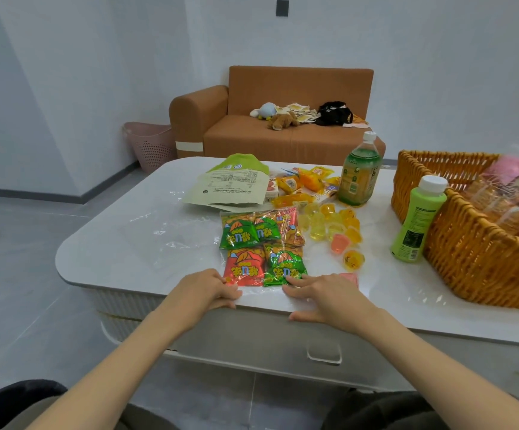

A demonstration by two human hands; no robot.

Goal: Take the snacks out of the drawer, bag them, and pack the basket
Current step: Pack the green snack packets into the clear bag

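A clear plastic bag (262, 246) lies flat near the table's front edge, filled with several green and red snack packets. My left hand (208, 290) pinches the bag's near left corner, fingers curled at the table edge. My right hand (323, 297) rests on the bag's near right end with fingers straight and its thumb over the table edge. A wicker basket (469, 259) at the right holds bagged snacks. The drawer front (252, 339) with a clear handle (325, 352) sits below my hands and looks closed.
Loose jelly cups (335, 228) lie right of the bag. A light green bottle (416, 218) stands against the basket and a tea bottle (359, 172) stands behind. A large cream pouch (230, 187) and yellow packets (301, 181) lie at the back. A sofa (283, 119) stands beyond.
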